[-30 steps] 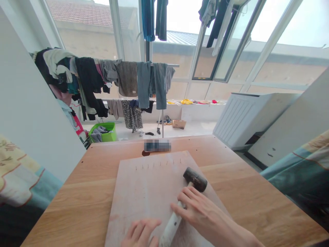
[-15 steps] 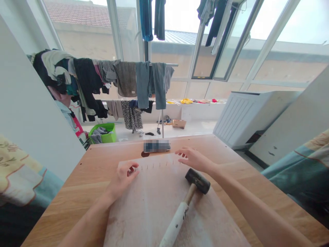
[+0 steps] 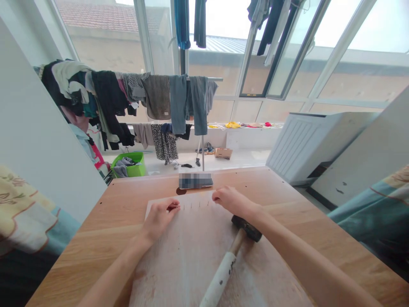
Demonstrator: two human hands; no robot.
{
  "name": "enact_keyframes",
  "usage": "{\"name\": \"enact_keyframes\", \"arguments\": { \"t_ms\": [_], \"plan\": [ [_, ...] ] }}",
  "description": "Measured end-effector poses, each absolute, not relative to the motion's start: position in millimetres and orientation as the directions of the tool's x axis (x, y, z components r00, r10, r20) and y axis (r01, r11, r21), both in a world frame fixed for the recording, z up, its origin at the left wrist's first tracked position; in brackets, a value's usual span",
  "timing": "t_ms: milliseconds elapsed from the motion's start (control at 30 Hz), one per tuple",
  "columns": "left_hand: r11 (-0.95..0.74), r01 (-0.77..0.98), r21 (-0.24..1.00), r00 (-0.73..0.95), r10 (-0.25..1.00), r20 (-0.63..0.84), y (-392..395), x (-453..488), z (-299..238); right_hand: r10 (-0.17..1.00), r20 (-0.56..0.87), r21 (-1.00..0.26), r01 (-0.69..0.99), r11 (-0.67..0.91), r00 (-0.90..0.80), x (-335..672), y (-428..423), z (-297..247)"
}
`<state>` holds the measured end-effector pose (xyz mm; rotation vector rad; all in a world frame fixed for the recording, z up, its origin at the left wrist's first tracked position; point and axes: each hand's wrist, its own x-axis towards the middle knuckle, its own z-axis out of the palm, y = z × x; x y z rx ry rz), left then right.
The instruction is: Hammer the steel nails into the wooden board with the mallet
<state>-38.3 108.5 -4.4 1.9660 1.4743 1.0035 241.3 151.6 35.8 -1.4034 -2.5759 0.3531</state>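
A row of thin nails (image 3: 200, 204) stands upright along the far part of a pale wooden board (image 3: 179, 264). At the row's left end, my left hand (image 3: 161, 216) is closed, with thumb and forefinger pinched on a nail. My right hand (image 3: 234, 201) is closed at the other end, its fingertips pinched at a nail they mostly hide. A mallet (image 3: 223, 273) with a black head and white-wrapped handle lies diagonally on the board. Its head is just below my right wrist, which partly covers it.
The board lies on a wood-grain table (image 3: 105, 221). Beyond its far edge stand a drying rack with clothes (image 3: 156, 96) and a green basket (image 3: 136, 169). A blurred dark flat object (image 3: 195, 181) lies near the far edge; a white appliance (image 3: 297, 140) stands right.
My left hand has moved right onto the leftmost nail. My right hand has moved left, and its fingers, spread before, have closed at the row's right end.
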Motion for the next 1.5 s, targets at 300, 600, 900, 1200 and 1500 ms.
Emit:
{"name": "enact_keyframes", "arguments": {
  "t_ms": [300,600,900,1200,1500],
  "plan": [
    [-0.326,0.575,0.751,0.154,0.944,0.293,112,-23,-3,0.866,0.009,-0.287,0.829,0.481,-0.5,219,150,43],
    [-0.331,0.513,0.792,0.133,0.942,0.307,118,-2,-5,0.853,0.035,-0.345,0.794,0.5,-0.521,197,145,45],
    [-0.364,0.457,0.812,0.217,0.93,0.296,108,10,7,0.812,0.089,-0.465,0.697,0.546,-0.577,193,134,50],
    [-0.539,0.696,0.474,0.386,0.838,0.386,48,-54,10,0.884,0.152,-0.589,0.678,0.44,-0.442,260,95,57],
    [-0.535,0.815,0.22,0.383,0.784,0.488,-37,-124,-38,0.98,0.16,-0.571,0.821,-0.006,0.118,347,21,-23]
  ]
}}
